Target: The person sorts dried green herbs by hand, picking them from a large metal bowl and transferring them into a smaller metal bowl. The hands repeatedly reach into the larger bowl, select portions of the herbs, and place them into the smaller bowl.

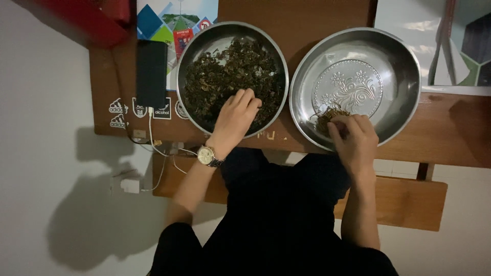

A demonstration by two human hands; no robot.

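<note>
Overhead view of a seated person working at a brown wooden table [450, 133]. The left hand [235, 116], a metal wristwatch [208, 156] on its wrist, reaches into the round steel bowl filled with dark dried leaves [200, 46]; its fingers are curled downward and drawn together, the tips sunk in the dark dried leaf mass [232, 76], which spreads ahead of and to both sides of the fingertips. Whether any leaf is gripped between the fingers cannot be told.

The right hand [355, 140] rests over the near rim of the second round steel bowl with an embossed flower pattern on its floor [404, 66]. Its fingers are bent and bunched, closed about a small tuft of brownish dried leaves [327, 116] that lies just beyond and to the left of the fingertips, on the near inner slope of the bowl. The embossed pattern lies farther ahead of this hand.

The two bowls stand side by side, rims nearly touching between the hands. Left of the left hand, beyond the leaf bowl, a black rectangular power bank [151, 74] lies on the table, a white cable [153, 148] trailing from its near end. A colourful printed sheet [169, 20] lies ahead of it. A lower wooden bench plank [404, 202] shows beneath the right forearm.
</note>
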